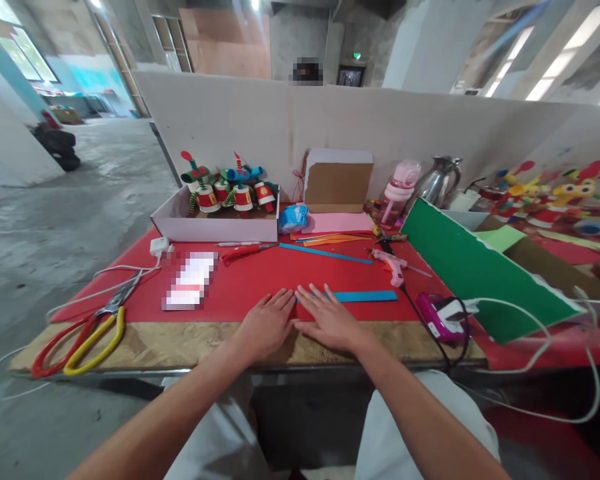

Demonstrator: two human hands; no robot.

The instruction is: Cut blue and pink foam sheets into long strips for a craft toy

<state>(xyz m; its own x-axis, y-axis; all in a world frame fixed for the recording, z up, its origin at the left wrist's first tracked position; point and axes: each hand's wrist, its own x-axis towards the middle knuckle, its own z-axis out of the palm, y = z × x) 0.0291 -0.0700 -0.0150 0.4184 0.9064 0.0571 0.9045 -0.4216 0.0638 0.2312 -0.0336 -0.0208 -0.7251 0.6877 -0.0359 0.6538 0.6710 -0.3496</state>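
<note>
On the red sheet (240, 283) at the table's front, a blue paper strip (370, 296) lies flat, pointing right. My right hand (327, 320) rests palm down over the strip's left end with fingers spread. Beside it, my left hand (270, 323) lies flat on the red sheet, fingers stretched forward and close to the right hand's fingertips. Neither hand is wrapped round anything. A thinner blue strip (325, 253) lies farther back. The part of the wider strip under my right hand is hidden.
Scissors (113, 307) and a phone (193, 281) lie left. A pink glue gun (393, 267), a magenta power block (443, 320) with cables and a green board (480, 273) stand right. Behind are a white box of figures (215, 230) and a pink bottle (400, 190).
</note>
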